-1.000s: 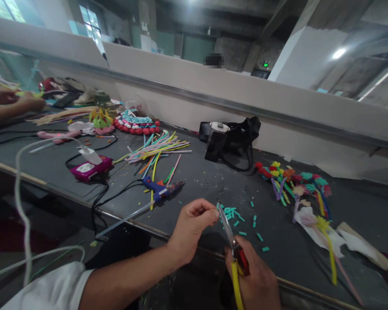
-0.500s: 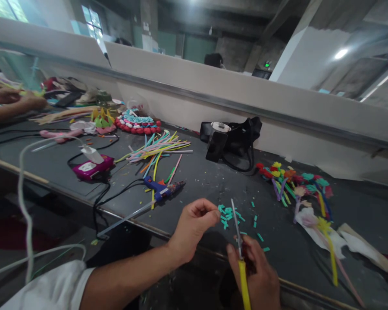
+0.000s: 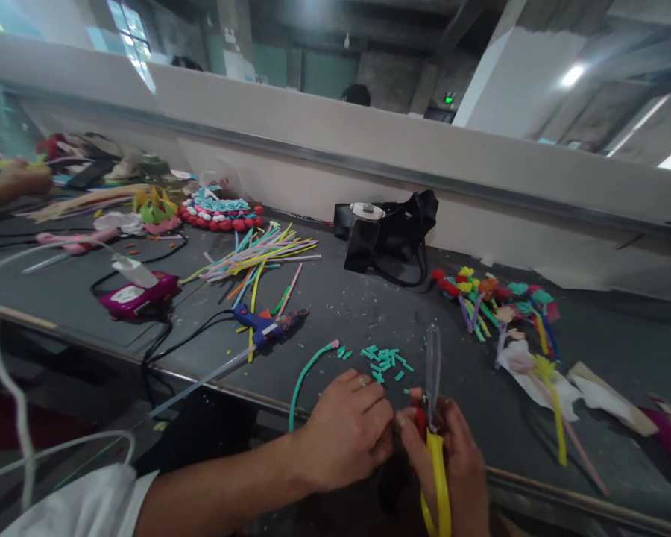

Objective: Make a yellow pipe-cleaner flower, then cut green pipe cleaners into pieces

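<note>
My right hand (image 3: 452,462) grips a pair of scissors (image 3: 433,365) with yellow and red handles, blades pointing up and away from me. Close beside it, my left hand (image 3: 350,425) is closed with its fingers curled down near the scissors' handles; what they hold, if anything, is hidden. A thin green strip (image 3: 303,377) with a pinkish tip curves over the table edge, its lower end passing out of sight by my left forearm. Beyond my fingers lie small cut green pieces (image 3: 385,359) on the dark table.
A blue glue gun (image 3: 262,328) with a long clear stick lies left, near a purple power strip (image 3: 139,294). Coloured pipe cleaners (image 3: 262,257) sit behind it. A black bag (image 3: 399,235) leans by the wall. Pipe-cleaner flowers (image 3: 486,298) lie right. Another person's hand (image 3: 22,177) is far left.
My left hand has come down and right, towards the right hand, turning its back up. The green strip now shows left of it. The scissors have shifted right and the view has turned slightly.
</note>
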{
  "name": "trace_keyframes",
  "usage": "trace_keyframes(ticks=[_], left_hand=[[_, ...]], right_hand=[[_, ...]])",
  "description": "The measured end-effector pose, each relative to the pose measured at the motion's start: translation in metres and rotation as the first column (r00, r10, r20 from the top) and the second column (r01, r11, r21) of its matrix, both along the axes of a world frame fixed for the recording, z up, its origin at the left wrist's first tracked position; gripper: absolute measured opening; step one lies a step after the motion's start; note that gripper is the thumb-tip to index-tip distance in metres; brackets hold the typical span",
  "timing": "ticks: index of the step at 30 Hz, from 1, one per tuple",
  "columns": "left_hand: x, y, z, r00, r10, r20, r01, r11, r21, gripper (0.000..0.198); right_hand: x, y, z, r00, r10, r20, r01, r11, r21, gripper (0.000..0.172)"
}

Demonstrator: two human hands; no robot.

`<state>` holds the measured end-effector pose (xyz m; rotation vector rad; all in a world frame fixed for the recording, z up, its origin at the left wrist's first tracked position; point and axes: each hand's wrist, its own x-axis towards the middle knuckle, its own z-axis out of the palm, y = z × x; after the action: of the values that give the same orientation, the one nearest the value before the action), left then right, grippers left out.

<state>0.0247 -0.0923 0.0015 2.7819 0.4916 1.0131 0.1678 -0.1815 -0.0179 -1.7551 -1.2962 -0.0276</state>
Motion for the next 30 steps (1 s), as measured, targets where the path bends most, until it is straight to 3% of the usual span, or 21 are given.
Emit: trace_keyframes(ticks=[3, 5, 7, 8, 9, 10, 12, 13, 14, 15, 16, 22, 27, 30], left_hand=[[0.001, -0.002, 0.000, 0.999, 0.008, -0.031, -0.005, 0.997, 0.083, 0.009], [0.001, -0.003, 0.000, 0.999, 0.003, -0.036, -0.001, 0.998, 0.061, 0.009], [0.002, -0.003, 0.001, 0.999, -0.022, -0.026, 0.020, 0.996, -0.087, 0.008], [0.002, -0.002, 0.002, 0.999, -0.037, -0.014, 0.033, 0.973, -0.230, 0.006], [0.002, 0.000, 0.004, 0.999, -0.049, 0.004, 0.046, 0.910, -0.411, 0.006], [0.002, 0.002, 0.005, 0.998, -0.059, 0.025, 0.062, 0.792, -0.607, 0.006], [0.002, 0.007, 0.008, 0.996, -0.060, 0.073, 0.092, 0.428, -0.899, 0.010], [0.002, 0.009, 0.009, 0.994, -0.055, 0.093, 0.104, 0.248, -0.963, 0.012], [0.002, 0.011, 0.009, 0.993, -0.052, 0.108, 0.113, 0.112, -0.987, 0.013], [0.002, 0.013, 0.009, 0.992, -0.048, 0.118, 0.119, 0.020, -0.993, 0.013], [0.002, 0.014, 0.009, 0.991, -0.048, 0.123, 0.121, -0.031, -0.992, 0.013], [0.001, 0.018, 0.005, 0.990, -0.102, 0.101, 0.088, -0.126, -0.988, 0.009], [0.003, 0.016, 0.001, 0.991, -0.089, 0.097, 0.086, -0.125, -0.988, 0.008], [0.004, 0.014, 0.005, 0.991, -0.011, 0.135, 0.132, -0.141, -0.981, 0.007]], right_hand=[[-0.003, 0.002, 0.002, 0.999, -0.003, 0.046, 0.002, 0.999, 0.037, 0.029], [-0.003, 0.003, 0.004, 0.995, 0.017, 0.101, -0.023, 0.998, 0.060, 0.023], [-0.002, 0.004, 0.007, 0.988, 0.052, 0.147, -0.063, 0.995, 0.075, 0.017], [-0.002, 0.004, 0.008, 0.986, 0.061, 0.158, -0.074, 0.994, 0.083, 0.016], [-0.001, 0.004, 0.009, 0.985, 0.068, 0.157, -0.081, 0.993, 0.083, 0.015], [-0.001, 0.003, 0.011, 0.987, 0.076, 0.145, -0.088, 0.993, 0.080, 0.015], [0.000, 0.002, 0.014, 0.990, 0.102, 0.100, -0.109, 0.992, 0.062, 0.016], [-0.001, 0.002, 0.015, 0.990, 0.115, 0.076, -0.119, 0.992, 0.051, 0.017], [-0.001, 0.001, 0.016, 0.990, 0.128, 0.058, -0.131, 0.990, 0.045, 0.016], [-0.002, 0.001, 0.017, 0.989, 0.138, 0.046, -0.140, 0.989, 0.046, 0.016], [-0.002, 0.001, 0.019, 0.988, 0.145, 0.045, -0.148, 0.988, 0.054, 0.016], [-0.007, 0.003, 0.019, 0.991, 0.124, 0.055, -0.128, 0.989, 0.074, 0.016], [-0.006, 0.002, 0.013, 0.988, 0.151, 0.030, -0.153, 0.984, 0.092, 0.017], [-0.006, 0.001, 0.013, 0.990, 0.126, 0.065, -0.131, 0.988, 0.077, 0.018]])
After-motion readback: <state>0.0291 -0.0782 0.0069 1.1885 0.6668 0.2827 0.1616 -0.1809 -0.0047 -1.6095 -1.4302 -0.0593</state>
